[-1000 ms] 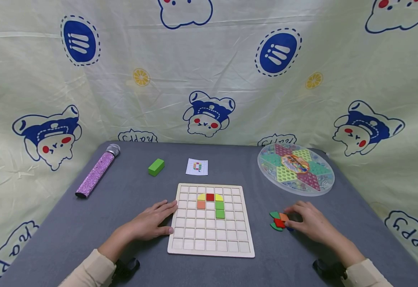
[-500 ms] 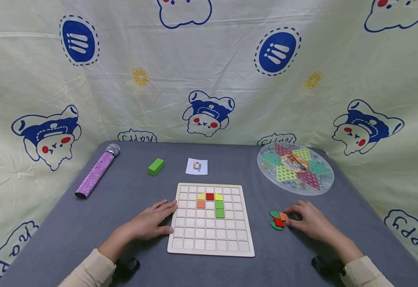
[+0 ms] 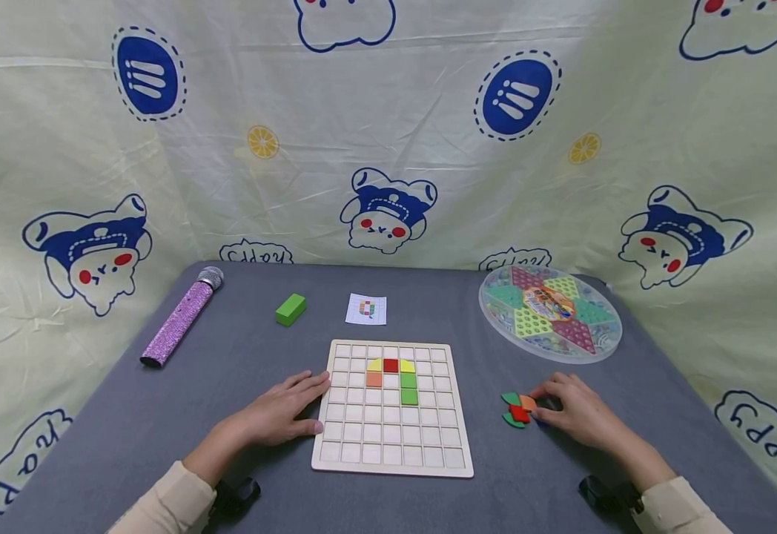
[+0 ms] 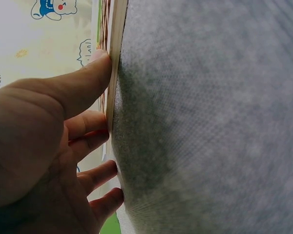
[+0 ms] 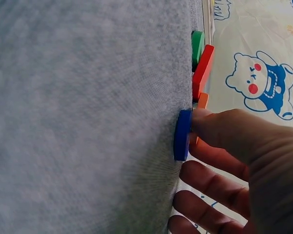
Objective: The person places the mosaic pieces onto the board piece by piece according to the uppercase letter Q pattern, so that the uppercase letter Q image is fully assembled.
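Observation:
My left hand [image 3: 271,411] rests at the left edge of the gridded board [image 3: 355,470], thumb and fingertips touching its rim [image 4: 115,58]. On the board lie a red square [image 3: 391,366] between two yellow pieces, an orange square [image 3: 374,380] and green squares [image 3: 409,397]. To the right, my right hand [image 3: 578,411] has thumb and index finger on either side of an orange piece [image 3: 527,403], pinching it at the table. Beside that are a red piece [image 3: 519,414] and green curved pieces [image 3: 511,398]. A blue piece [image 5: 182,135] lies by the thumb in the right wrist view.
A small pattern card [image 3: 365,309] lies behind the board, with a green block [image 3: 291,310] to its left. The glittery purple microphone [image 3: 180,319] is at the far left, and a round game board [image 3: 550,315] at the back right. A printed curtain [image 3: 388,119] hangs behind.

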`<state>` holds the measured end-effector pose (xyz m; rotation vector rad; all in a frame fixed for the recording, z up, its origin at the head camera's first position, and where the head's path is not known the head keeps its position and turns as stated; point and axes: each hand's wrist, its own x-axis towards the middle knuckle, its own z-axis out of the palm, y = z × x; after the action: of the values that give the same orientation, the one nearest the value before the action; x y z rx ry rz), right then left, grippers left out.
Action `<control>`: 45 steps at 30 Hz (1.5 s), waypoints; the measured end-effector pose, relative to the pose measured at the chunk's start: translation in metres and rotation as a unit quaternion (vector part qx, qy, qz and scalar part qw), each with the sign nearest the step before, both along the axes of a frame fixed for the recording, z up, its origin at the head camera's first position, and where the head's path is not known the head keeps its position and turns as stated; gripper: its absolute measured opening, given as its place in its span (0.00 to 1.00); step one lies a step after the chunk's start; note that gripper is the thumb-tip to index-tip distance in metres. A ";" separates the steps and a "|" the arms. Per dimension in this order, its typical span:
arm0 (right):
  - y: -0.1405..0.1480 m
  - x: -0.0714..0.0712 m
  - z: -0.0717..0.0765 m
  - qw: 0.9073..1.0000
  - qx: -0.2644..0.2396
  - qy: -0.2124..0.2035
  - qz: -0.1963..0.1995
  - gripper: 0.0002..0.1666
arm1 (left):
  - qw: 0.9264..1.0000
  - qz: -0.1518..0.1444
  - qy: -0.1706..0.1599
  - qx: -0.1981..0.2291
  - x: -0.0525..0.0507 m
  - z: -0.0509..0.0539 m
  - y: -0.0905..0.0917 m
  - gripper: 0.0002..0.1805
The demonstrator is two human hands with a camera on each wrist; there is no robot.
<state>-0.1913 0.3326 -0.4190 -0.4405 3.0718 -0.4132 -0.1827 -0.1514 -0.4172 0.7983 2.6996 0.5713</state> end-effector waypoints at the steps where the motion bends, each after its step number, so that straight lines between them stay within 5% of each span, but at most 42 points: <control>1: 0.000 0.000 0.000 1.000 0.000 0.001 -0.001 0.13 | 1.000 0.000 0.000 0.000 0.000 0.000 0.000 0.39; 17: -0.018 0.003 0.013 0.998 -0.022 0.062 -0.005 0.12 | 1.000 -0.008 0.009 0.003 -0.001 -0.003 -0.002 0.39; 27: -0.050 0.009 0.026 0.994 -0.041 0.102 0.027 0.11 | 1.000 -0.004 0.006 0.001 -0.001 -0.002 -0.001 0.39; 45: -0.121 -0.002 0.028 0.978 -0.066 0.158 0.122 0.12 | 1.000 0.000 0.006 0.002 0.000 -0.002 -0.001 0.39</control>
<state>-0.1933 0.2121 -0.3909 -0.9654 3.2359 -0.5927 -0.1828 -0.1522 -0.4188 0.8067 2.7097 0.5750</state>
